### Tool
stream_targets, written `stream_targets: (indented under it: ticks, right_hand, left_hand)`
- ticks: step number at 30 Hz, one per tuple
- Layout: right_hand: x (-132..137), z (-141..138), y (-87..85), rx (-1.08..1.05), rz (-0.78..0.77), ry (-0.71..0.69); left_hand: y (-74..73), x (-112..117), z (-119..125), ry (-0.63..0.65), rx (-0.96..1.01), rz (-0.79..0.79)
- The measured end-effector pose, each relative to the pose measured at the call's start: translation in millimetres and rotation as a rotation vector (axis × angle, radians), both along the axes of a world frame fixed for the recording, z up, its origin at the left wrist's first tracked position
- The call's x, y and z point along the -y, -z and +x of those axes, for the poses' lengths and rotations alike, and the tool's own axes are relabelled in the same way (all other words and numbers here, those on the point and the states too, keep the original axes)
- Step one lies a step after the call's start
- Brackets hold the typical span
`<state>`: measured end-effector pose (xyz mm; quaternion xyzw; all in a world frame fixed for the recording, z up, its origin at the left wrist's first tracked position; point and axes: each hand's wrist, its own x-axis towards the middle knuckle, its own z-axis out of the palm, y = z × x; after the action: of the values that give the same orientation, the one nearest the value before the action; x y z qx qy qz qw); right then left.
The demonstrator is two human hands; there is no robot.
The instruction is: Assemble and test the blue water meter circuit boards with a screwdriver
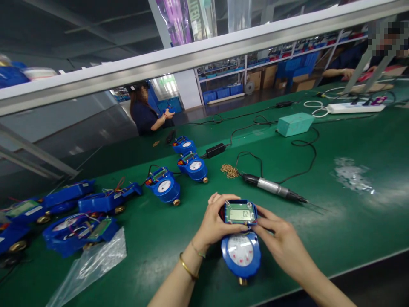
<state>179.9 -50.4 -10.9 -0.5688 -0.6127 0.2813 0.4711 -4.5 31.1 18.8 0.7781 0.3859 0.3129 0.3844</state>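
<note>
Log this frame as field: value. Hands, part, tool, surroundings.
left_hand: left hand grips blue meter by its display housing
right_hand: right hand, fingertips at housing's right edge
display: display faces up, digits showing
tool: corded screwdriver, lying beyond the hands
fasteners: pile of small brass-coloured pieces near the tool's cord end
left_side: more blue units, some with exposed wires; clear plastic bag
surface: green bench

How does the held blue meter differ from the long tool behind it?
The blue meter has a round dial; the long tool is slim, silver and black. The left hand and right hand hold the meter; the tool lies on the table. The meter has a display with digits; the tool shows none.
</note>
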Motion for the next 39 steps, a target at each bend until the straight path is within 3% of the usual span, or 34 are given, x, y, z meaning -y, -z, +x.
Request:
stream_targets:
  ticks: [8,15,20,24,26,31,35,39]
  right_hand:
    - [2,-1,5.8,0.029,0.001,0.029]
    - [6,-6,12.9,0.138,0.221,0.188]
    - [19,-6,10.4,0.259,0.411,0.324]
    - [29,-8,3.0,0.414,0.569,0.166]
    - [29,-12,-0.6,0.517,0.556,0.083]
    - [19,-27,-8.4,0.765,0.374,0.105]
    - [13,-31,-14.2,0.983,0.361,0.084]
    - [12,-25,-10.1,0.948,0.374,0.052]
  left_hand:
    - [-2.0,0,2,-0.005,0.007,0.019]
    - [-13.0,-3,6,-0.015,0.009,-0.066]
    - [-11.1,-2,6,-0.014,0.01,-0.07]
    - [-7.7,-2,5,-0.005,0.035,-0.052]
    - [-7.2,-2,5,-0.004,0.044,-0.051]
    - [-7.4,1,7,-0.031,0.034,-0.045]
    - [-5.8,5,8,-0.031,0.042,-0.031]
    - [-1.2,7,8,-0.044,0.049,-0.007]
